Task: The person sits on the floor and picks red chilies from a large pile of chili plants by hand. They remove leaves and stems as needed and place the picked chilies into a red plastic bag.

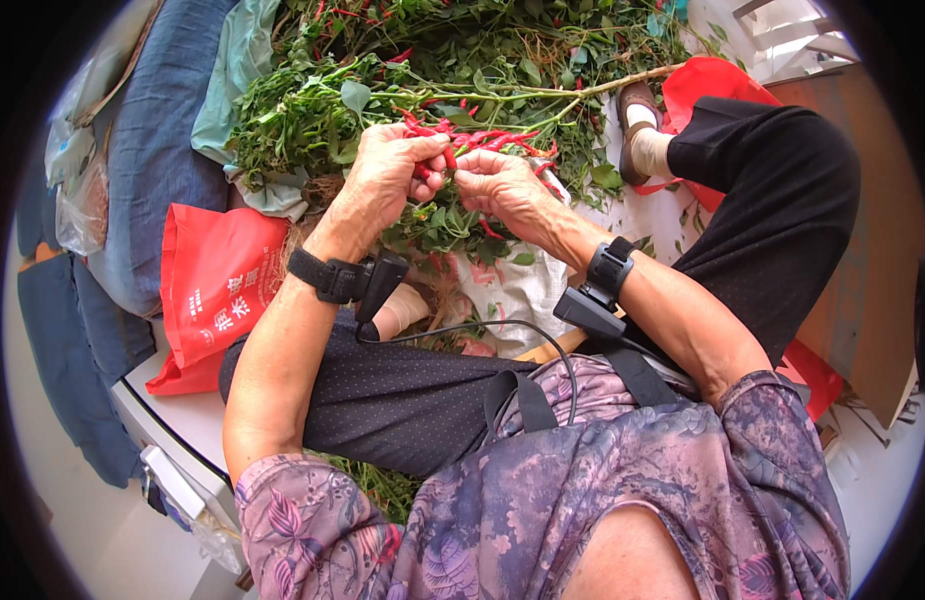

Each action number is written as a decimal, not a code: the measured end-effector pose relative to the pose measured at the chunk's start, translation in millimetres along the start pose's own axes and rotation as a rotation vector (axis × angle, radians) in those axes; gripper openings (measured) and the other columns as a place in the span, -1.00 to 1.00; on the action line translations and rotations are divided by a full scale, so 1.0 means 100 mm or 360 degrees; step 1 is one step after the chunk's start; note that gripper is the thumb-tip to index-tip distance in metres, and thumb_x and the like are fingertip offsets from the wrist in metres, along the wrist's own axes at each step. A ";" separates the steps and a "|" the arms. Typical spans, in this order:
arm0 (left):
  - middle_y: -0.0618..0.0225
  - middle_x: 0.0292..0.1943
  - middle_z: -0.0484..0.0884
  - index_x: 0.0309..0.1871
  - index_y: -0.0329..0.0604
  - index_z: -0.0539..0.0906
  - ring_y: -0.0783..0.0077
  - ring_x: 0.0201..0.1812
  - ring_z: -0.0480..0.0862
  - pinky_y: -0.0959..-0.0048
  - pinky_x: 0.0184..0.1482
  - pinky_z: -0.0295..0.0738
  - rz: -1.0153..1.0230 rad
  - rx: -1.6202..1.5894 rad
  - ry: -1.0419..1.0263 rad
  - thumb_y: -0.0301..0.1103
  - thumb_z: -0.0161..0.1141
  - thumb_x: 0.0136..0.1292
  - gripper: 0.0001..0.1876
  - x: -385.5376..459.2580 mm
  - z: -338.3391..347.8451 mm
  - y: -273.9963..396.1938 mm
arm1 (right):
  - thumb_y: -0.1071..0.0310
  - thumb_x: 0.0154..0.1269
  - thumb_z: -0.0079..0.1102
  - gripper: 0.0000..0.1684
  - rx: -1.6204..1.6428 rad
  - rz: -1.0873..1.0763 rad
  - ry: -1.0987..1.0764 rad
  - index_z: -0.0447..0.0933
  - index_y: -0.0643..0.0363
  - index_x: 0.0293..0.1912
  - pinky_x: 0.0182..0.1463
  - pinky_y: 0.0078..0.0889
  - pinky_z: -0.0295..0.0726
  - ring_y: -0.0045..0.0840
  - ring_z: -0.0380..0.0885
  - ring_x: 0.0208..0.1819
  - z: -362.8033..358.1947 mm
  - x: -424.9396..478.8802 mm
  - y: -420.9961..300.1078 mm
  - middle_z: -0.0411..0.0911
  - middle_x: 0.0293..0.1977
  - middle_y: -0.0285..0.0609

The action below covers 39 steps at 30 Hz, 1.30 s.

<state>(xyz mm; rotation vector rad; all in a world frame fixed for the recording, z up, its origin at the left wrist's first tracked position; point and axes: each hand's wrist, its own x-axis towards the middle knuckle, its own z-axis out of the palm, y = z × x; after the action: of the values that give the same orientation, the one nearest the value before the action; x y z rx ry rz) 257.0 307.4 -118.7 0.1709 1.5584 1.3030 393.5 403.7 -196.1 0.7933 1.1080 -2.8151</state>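
Observation:
My left hand (383, 171) is closed around several red chili peppers, and one red chili pepper (450, 157) sticks out past its thumb. The thumb and forefinger of my right hand (511, 196) pinch together at the lower end of that pepper, almost touching the left fingers. Just beyond both hands, a cluster of red chilies (500, 140) lies among leaves. A long pale-green chili plant stem (537, 93) runs across above them, leafy at the left and bare and woody at the right. Part of the left hand's bunch is hidden by its fingers.
A heap of uprooted chili plants (477, 45) spreads in front of me. Between my legs lies a white woven sack (518, 300). A red bag (211, 300) stands at left beside blue cushioning (166, 135). Cardboard (867, 247) is at right. A black cable (500, 324) links my wrist devices.

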 end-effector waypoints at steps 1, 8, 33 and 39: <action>0.41 -0.63 0.56 -0.40 -0.29 0.60 0.63 -0.70 0.52 0.71 -0.75 0.31 -0.0007 0.0015 0.0000 -0.38 0.20 0.20 -0.85 0.00 0.01 0.00 | 0.36 0.19 0.24 -0.85 -0.0013 -0.0004 0.0020 0.55 0.16 -0.23 -0.30 -0.60 0.48 -0.72 0.46 -0.38 0.00 0.00 0.00 0.53 -0.38 -0.40; 0.40 -0.64 0.56 -0.42 -0.30 0.60 0.65 -0.71 0.49 0.71 -0.75 0.28 -0.0023 0.0201 -0.0081 -0.41 0.26 0.15 -0.86 -0.03 0.03 -0.02 | 0.37 0.18 0.23 -0.89 -0.0254 -0.0066 0.0072 0.56 0.20 -0.31 -0.35 -0.63 0.46 -0.72 0.44 -0.44 0.04 -0.06 -0.09 0.53 -0.45 -0.37; 0.32 -0.60 0.55 -0.32 -0.32 0.53 0.56 -0.63 0.55 0.57 -0.62 0.40 0.0966 0.1344 0.0233 -0.48 0.19 0.13 -0.89 0.04 0.24 -0.35 | 0.40 0.24 0.16 -0.88 0.0404 -0.0017 0.0304 0.47 0.23 -0.37 -0.16 -0.44 0.58 -0.62 0.47 -0.39 0.14 -0.14 0.14 0.45 -0.43 -0.33; 0.41 -0.61 0.54 -0.29 -0.29 0.55 0.66 -0.65 0.52 0.64 -0.66 0.37 0.0862 0.1214 0.0255 -0.46 0.15 0.20 -0.91 0.06 0.25 -0.36 | 0.44 0.27 0.11 -0.89 0.0524 -0.0097 0.0239 0.46 0.29 -0.33 -0.06 -0.39 0.57 -0.51 0.53 -0.30 0.10 -0.14 0.16 0.47 -0.38 -0.26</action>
<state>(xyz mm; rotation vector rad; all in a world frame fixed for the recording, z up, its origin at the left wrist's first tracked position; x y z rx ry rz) 290.3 312.8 -146.9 1.0462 2.1830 1.0557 403.9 382.7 -193.9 1.0225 0.6965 -3.0794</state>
